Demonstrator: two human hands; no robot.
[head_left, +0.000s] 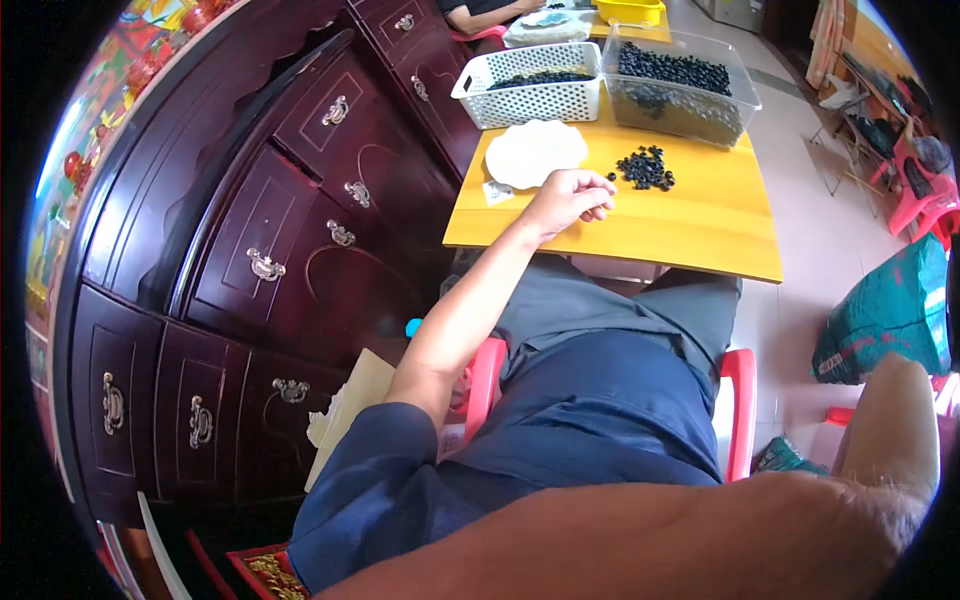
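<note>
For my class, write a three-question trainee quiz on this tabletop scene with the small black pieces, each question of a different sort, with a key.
1. True or false: the left hand rests on the yellow table, fingers curled, beside the loose pile of black pieces.
2. Multiple choice: what lies just beyond the left hand? A) a white scalloped plate B) a red cup C) a pair of scissors
3. Fill in: the black pieces at the far end fill a white slotted basket and a ____ plastic tub.

Key: 1 true; 2 A; 3 clear. The right forearm crosses the bottom of the view, its hand unseen.
</note>
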